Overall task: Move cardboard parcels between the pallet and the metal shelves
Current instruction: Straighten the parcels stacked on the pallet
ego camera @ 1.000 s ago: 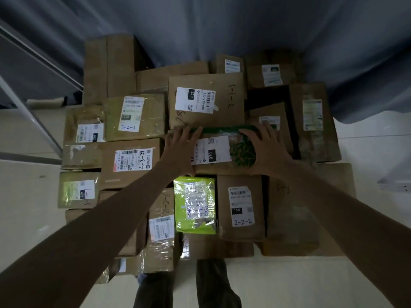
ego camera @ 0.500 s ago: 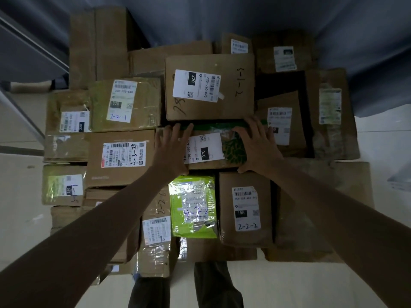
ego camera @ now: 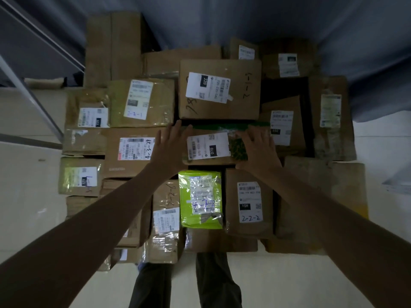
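Both hands on the green-edged parcel (ego camera: 211,147) amid stacked boxes.
Left hand (ego camera: 170,150) at nine o'clock, right hand (ego camera: 259,150) at three, fingers spread flat against its sides.

Single head view, steeply downward over stacked parcels (ego camera: 219,90); close, arm's reach
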